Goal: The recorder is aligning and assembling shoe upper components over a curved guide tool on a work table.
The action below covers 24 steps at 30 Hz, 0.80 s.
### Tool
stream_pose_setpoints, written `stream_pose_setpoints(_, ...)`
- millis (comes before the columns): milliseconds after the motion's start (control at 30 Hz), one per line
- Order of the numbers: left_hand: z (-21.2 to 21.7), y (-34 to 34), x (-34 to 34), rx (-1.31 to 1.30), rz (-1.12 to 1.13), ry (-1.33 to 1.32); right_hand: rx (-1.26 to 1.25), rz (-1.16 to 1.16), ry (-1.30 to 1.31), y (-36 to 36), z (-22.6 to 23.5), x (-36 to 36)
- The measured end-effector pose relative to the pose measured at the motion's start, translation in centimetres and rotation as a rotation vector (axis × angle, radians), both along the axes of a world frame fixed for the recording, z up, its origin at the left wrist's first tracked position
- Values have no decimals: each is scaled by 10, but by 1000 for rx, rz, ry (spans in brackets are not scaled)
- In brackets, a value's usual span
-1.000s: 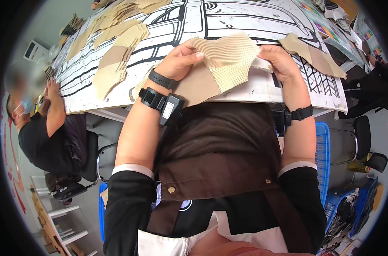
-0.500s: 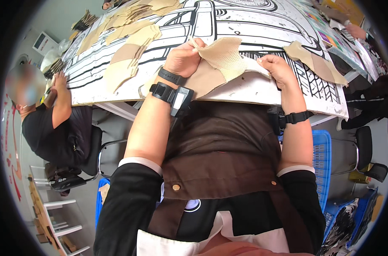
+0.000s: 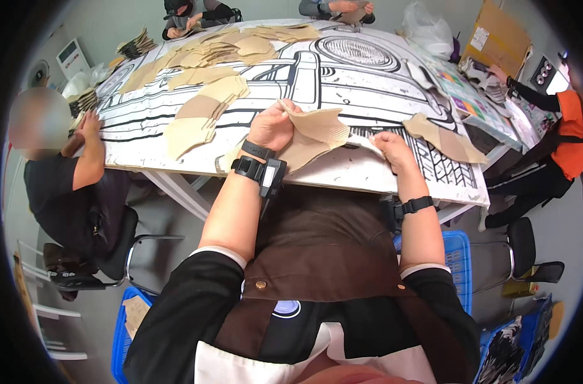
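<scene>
A beige cut fabric piece (image 3: 320, 125) with a mesh-textured part is stretched between my two hands over the near edge of the table. My left hand (image 3: 272, 126) is closed on its upper left corner, thumb and fingers pinched together. At the other end my right hand (image 3: 396, 152) pinches a pale, whitish edge that seems to belong to the same piece. Just right of that hand, another beige piece (image 3: 444, 139) lies flat on the table. Left of my left hand sits an overlapping stack of beige pieces (image 3: 198, 118).
Many more beige pieces (image 3: 230, 48) cover the far left of the black-and-white patterned table (image 3: 137, 150). People sit at the left (image 3: 67, 173) and far side; another person (image 3: 560, 134) stands at the right. Blue crates (image 3: 458, 265) stand below the table, beside chairs (image 3: 528, 249).
The view has tilted up, showing more of the far table and the people there. Both hands keep their hold on the fabric piece, which now looks less spread and more folded over.
</scene>
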<state>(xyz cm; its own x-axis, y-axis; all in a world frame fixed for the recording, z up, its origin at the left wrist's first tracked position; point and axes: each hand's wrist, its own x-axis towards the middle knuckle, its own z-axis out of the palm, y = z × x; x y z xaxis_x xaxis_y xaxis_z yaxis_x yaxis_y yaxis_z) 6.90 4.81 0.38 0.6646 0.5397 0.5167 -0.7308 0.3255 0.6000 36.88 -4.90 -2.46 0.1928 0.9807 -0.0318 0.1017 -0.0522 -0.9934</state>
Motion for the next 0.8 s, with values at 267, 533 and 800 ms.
stream_pose_setpoints(267,8,-10,33,-30,153,280,11,-43,-356,-9,13,-3)
stream_pose_setpoints(533,7,-12,46,411,505,878,286,-303,-1054,8,132,89)
stream_pose_setpoints(800,12,-24,39,530,637,1056,-502,-231,-1875,112,141,255)
